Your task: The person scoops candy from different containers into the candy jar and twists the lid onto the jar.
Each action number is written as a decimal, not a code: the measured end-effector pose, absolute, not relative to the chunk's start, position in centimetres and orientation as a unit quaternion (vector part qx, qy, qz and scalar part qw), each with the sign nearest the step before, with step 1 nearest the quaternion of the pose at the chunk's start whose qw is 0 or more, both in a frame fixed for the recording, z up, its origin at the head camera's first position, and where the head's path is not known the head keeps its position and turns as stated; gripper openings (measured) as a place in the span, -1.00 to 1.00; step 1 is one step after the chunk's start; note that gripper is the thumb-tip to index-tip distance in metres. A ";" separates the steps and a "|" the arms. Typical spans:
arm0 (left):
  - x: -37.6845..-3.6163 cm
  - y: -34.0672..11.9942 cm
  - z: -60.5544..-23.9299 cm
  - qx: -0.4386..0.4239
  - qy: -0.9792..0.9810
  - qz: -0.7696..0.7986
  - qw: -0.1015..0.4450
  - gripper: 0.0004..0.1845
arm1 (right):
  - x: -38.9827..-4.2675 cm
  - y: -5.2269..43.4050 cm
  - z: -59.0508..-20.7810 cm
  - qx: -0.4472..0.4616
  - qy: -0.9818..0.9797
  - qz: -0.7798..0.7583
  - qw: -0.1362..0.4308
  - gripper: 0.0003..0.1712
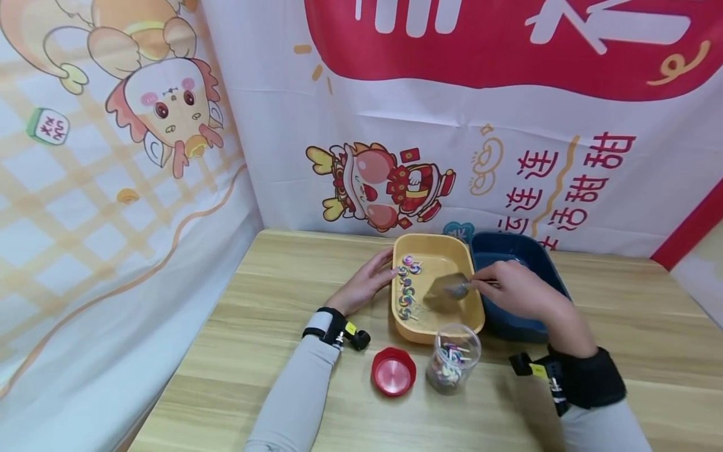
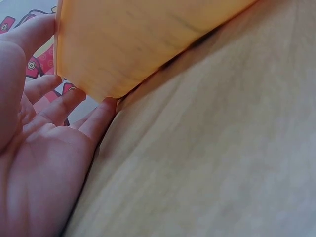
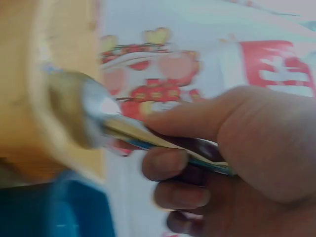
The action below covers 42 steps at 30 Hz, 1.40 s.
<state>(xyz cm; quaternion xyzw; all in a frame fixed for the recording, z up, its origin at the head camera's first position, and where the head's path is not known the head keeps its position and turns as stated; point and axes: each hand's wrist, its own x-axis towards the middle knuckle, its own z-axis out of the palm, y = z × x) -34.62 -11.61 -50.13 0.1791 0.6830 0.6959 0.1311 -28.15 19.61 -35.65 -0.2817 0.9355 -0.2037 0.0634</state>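
My right hand [image 1: 516,292] holds a metal spoon [image 3: 89,111] by its handle, thumb on top and fingers curled below. Blurred by motion, the spoon's bowl hangs over the inside of a yellow plastic basin [image 1: 398,323]. Several small swirl lollipops [image 1: 405,300] lie in a row along the basin's left side. At that side my left hand [image 1: 364,285] steadies the basin, its thumb at the rim and its fingertips against the outer wall [image 2: 103,54]. In front stands an uncapped clear plastic jar [image 1: 449,364] with more lollipops inside.
A dark blue basin [image 1: 556,270] sits against the yellow one on its right, under my right hand. Left of the jar lies a red lid [image 1: 393,371]. Behind the wooden table [image 1: 265,301] hangs a printed cloth [image 1: 271,125], with another on the left.
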 end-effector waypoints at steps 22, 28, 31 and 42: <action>-34.6 -11.3 -50.0 0.174 0.669 0.711 0.125 -0.32 | -28.7 14.5 -39.9 -0.214 0.966 -0.142 -0.016 -0.69; -34.6 -11.3 -50.2 0.187 0.666 0.711 0.126 -0.31 | -29.9 14.9 -41.8 -0.174 0.977 -0.090 -0.086 -0.58; -34.6 -11.3 -50.1 0.184 0.670 0.708 0.126 -0.31 | -30.5 14.8 -42.9 -0.212 0.968 -0.066 -0.115 -0.65; -34.7 -11.3 -50.2 0.186 0.677 0.702 0.119 -0.31 | -31.6 15.4 -44.0 -0.256 0.956 -0.120 -0.077 -0.75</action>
